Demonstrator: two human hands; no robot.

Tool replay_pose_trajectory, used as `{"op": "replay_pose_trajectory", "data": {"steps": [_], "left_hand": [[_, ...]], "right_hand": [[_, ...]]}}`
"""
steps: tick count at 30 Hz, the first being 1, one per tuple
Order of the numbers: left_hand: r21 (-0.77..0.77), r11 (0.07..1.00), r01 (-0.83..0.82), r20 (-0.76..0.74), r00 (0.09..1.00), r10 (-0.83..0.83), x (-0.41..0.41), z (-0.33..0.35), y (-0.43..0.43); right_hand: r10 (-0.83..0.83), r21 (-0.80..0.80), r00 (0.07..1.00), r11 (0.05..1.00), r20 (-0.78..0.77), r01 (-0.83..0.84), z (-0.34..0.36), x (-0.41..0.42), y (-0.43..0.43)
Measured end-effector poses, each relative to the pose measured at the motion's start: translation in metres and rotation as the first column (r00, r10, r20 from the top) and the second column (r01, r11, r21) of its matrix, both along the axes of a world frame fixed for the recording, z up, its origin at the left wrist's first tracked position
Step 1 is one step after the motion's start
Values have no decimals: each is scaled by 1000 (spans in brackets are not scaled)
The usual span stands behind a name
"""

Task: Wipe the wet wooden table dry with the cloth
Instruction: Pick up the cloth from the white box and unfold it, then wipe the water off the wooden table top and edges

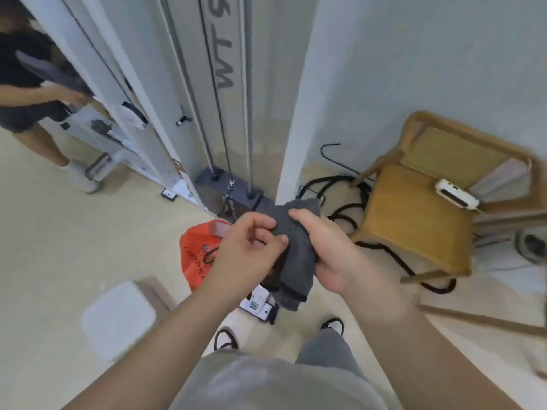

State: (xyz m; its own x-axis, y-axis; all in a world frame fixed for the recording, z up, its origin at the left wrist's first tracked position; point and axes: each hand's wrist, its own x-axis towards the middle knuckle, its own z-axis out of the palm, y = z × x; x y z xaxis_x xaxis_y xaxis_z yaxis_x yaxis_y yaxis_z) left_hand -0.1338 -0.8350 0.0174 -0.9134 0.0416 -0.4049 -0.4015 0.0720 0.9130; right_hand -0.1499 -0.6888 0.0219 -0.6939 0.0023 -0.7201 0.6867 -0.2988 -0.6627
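Pale grey walls (429, 69) meet a beige floor (59, 247). A tall white exercise frame (225, 54) with dark cables and lettering stands ahead on a dark base (236, 193). To the right a wooden chair (414, 220) sits against the wall, carrying a small white device (455, 193), with black cables (346, 214) tangled on the floor beside it. An orange plastic bag (196, 255) lies on the floor. Another person (29, 84) stands far left.

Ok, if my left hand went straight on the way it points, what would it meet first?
Your left hand pinches the grey cloth, so that comes first; beyond it, probably the right hand.
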Motion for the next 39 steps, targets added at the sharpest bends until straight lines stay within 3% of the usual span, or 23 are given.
{"op": "replay_pose_trajectory", "data": {"steps": [3,5,7,11,15,17,22,25,31,36,39], "left_hand": [[-180,970,164,-108,977,-186,-5,-7,59],[-214,933,289,-113,941,-318,-3,-8,108],[-154,893,423,-63,898,-437,4,-3,166],[117,803,585,113,795,-596,27,3,288],[163,663,731,197,634,-748,52,1,394],[197,629,752,241,585,-774,67,1,441],[168,639,751,284,584,-761,79,4,525],[151,600,785,329,533,-780,70,1,564],[114,540,834,405,457,-792,37,-15,649],[160,455,876,436,351,-829,20,-24,725],[146,454,879,428,358,-830,17,-36,764]], "right_hand": [[-219,27,976,975,-21,219,7,25,71],[-335,31,942,941,-28,336,13,44,122],[-417,2,908,909,-46,418,20,67,177],[-560,-20,828,829,-38,560,32,115,289],[-662,-48,749,747,41,663,31,158,382],[-695,-79,717,713,45,697,29,179,426],[-717,-18,695,695,58,719,18,208,502],[-736,-17,671,672,87,740,5,213,534],[-717,90,689,697,110,711,-12,202,597],[-793,223,594,609,137,762,-20,194,661],[-828,287,538,559,155,778,-29,194,698]]}}
